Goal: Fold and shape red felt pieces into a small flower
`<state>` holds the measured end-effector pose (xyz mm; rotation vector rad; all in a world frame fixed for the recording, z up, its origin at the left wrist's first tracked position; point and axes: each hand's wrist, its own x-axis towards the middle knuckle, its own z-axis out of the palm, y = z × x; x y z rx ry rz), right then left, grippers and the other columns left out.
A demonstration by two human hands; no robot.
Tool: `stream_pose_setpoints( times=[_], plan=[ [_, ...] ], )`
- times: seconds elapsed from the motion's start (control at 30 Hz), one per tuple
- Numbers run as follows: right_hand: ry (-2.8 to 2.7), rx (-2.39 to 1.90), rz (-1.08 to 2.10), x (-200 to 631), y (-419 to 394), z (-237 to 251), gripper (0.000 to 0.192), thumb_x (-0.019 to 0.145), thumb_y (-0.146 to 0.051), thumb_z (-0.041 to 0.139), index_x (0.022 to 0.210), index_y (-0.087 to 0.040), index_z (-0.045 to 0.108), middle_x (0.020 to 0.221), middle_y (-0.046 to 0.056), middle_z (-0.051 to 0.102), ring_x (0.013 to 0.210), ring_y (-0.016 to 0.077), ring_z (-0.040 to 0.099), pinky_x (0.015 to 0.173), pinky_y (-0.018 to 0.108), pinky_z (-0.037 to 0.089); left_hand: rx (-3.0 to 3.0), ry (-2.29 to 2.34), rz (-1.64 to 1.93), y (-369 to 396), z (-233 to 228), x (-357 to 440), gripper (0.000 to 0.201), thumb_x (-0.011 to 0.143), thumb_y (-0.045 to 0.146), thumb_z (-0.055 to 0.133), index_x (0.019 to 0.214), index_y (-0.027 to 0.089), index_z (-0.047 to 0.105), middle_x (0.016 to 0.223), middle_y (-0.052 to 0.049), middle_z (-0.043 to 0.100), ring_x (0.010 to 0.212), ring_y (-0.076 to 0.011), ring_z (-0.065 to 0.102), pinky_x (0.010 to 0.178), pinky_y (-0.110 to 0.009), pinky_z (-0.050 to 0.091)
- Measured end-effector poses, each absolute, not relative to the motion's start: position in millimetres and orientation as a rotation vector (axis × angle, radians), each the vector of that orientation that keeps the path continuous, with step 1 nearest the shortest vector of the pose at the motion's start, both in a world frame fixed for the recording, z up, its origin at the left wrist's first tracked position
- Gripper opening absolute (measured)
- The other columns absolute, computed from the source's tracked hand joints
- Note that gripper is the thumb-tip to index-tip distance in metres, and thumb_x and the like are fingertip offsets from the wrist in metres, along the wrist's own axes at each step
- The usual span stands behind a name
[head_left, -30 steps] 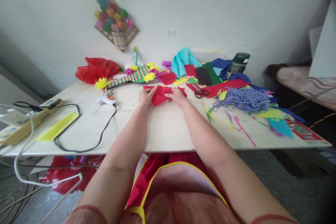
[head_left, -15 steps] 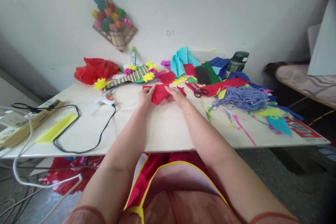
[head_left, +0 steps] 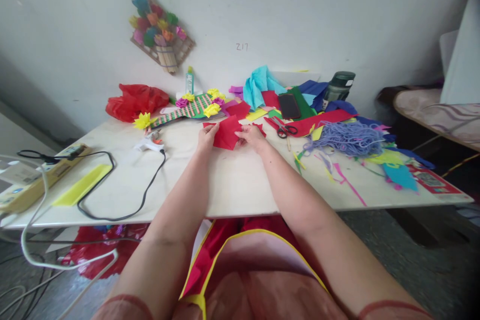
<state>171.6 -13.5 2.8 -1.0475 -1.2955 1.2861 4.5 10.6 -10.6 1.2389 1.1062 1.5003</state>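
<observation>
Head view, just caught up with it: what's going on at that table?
A person sits at a table with the left hand and right hand both holding a red piece of thin material between them; whether it is paper or cloth is unclear. Neither hand is on the scissors, which lie to the right near a tangle of bluish yarn. A white corded tool lies to the left, in front of a flower-trimmed green craft piece.
</observation>
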Motion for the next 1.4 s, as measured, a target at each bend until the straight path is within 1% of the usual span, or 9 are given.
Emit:
stream_pose_setpoints(
  times=[0.2, 0.37, 0.53, 0.63, 0.8, 1.07, 1.2, 1.33, 1.4],
  plan=[
    [-1.319, -1.026, 1.274, 173.6, -13.5, 1.7, 0.010, 0.074, -0.013, 0.062, 0.066, -0.015, 0.056, 0.048, -0.005, 0.058, 0.038, 0.0080, 0.051, 0.041, 0.019, 0.041, 1.217, 1.004, 1.457, 9.2, -11.4, 2.1, 0.034, 0.055, 0.044, 0.074, 0.060, 0.014, 0.058, 0.053, 0.000, 0.058, 0.048, -0.0100, 0.051, 0.047, -0.021, 0.038],
    [-1.295, -1.058, 1.222, 173.6, -11.9, 1.6, 0.011, 0.074, -0.013, 0.060, 0.064, -0.015, 0.057, 0.044, -0.005, 0.056, 0.037, 0.0085, 0.049, 0.041, 0.020, 0.041, 1.198, 0.960, 1.422, 5.5, -8.4, 6.0, 0.032, 0.054, 0.041, 0.075, 0.063, 0.014, 0.060, 0.052, 0.000, 0.060, 0.049, -0.0109, 0.053, 0.048, -0.021, 0.040],
    [-1.321, -1.051, 1.217, 176.0, -11.6, 2.4, 0.010, 0.072, -0.012, 0.060, 0.063, -0.016, 0.057, 0.044, -0.005, 0.056, 0.037, 0.0085, 0.049, 0.041, 0.020, 0.040, 1.168, 0.897, 1.382, -2.6, 0.2, 7.0, 0.028, 0.051, 0.031, 0.074, 0.069, 0.014, 0.062, 0.057, 0.000, 0.062, 0.050, -0.0103, 0.054, 0.048, -0.021, 0.040],
    [-1.338, -1.029, 1.235, 177.9, -10.5, 1.1, 0.009, 0.071, -0.013, 0.060, 0.063, -0.016, 0.058, 0.045, -0.005, 0.057, 0.037, 0.0087, 0.049, 0.041, 0.020, 0.040, 1.157, 0.914, 1.371, -4.1, 2.6, 5.5, 0.024, 0.051, 0.024, 0.071, 0.072, 0.013, 0.063, 0.056, 0.001, 0.062, 0.048, -0.0091, 0.053, 0.045, -0.019, 0.038],
    [-1.346, -1.003, 1.215, 179.2, -5.7, -4.6, 0.007, 0.070, -0.020, 0.063, 0.064, -0.017, 0.060, 0.048, -0.004, 0.058, 0.039, 0.0085, 0.049, 0.042, 0.020, 0.040, 1.162, 0.932, 1.353, -3.3, 2.1, 4.4, 0.017, 0.052, 0.018, 0.067, 0.068, 0.014, 0.060, 0.050, 0.004, 0.056, 0.041, -0.0068, 0.047, 0.040, -0.018, 0.031],
    [-1.313, -0.967, 1.253, 178.1, -9.9, -0.9, 0.003, 0.069, -0.015, 0.060, 0.069, -0.015, 0.062, 0.050, -0.005, 0.058, 0.039, 0.0078, 0.048, 0.042, 0.020, 0.040, 1.154, 0.926, 1.295, -2.2, 1.8, 2.4, 0.022, 0.051, 0.018, 0.063, 0.073, 0.014, 0.060, 0.054, 0.003, 0.058, 0.044, -0.0098, 0.052, 0.042, -0.020, 0.038],
    [-1.317, -0.950, 1.256, 178.6, -8.8, -2.4, 0.009, 0.068, -0.014, 0.060, 0.076, -0.015, 0.066, 0.052, -0.004, 0.060, 0.040, 0.0074, 0.048, 0.042, 0.020, 0.039, 1.137, 0.910, 1.308, -1.5, 1.5, 1.7, 0.023, 0.050, 0.016, 0.062, 0.073, 0.013, 0.060, 0.053, 0.002, 0.059, 0.041, -0.0090, 0.051, 0.041, -0.019, 0.036],
    [-1.336, -0.962, 1.226, 179.7, -4.4, -6.6, 0.022, 0.068, -0.016, 0.061, 0.089, -0.017, 0.070, 0.055, -0.004, 0.062, 0.043, 0.0074, 0.049, 0.044, 0.019, 0.040, 1.121, 0.904, 1.314, -1.6, 1.4, 2.5, 0.021, 0.050, 0.015, 0.062, 0.071, 0.014, 0.059, 0.051, 0.002, 0.057, 0.041, -0.0090, 0.050, 0.040, -0.019, 0.035],
    [-1.363, -0.963, 1.203, 180.3, -3.4, -7.4, 0.024, 0.068, -0.016, 0.060, 0.089, -0.019, 0.071, 0.057, -0.004, 0.063, 0.044, 0.0072, 0.049, 0.045, 0.019, 0.040, 1.128, 0.900, 1.312, -1.7, 1.3, 2.8, 0.020, 0.051, 0.016, 0.062, 0.070, 0.014, 0.060, 0.051, 0.002, 0.057, 0.041, -0.0089, 0.050, 0.040, -0.019, 0.035]
  ],
)
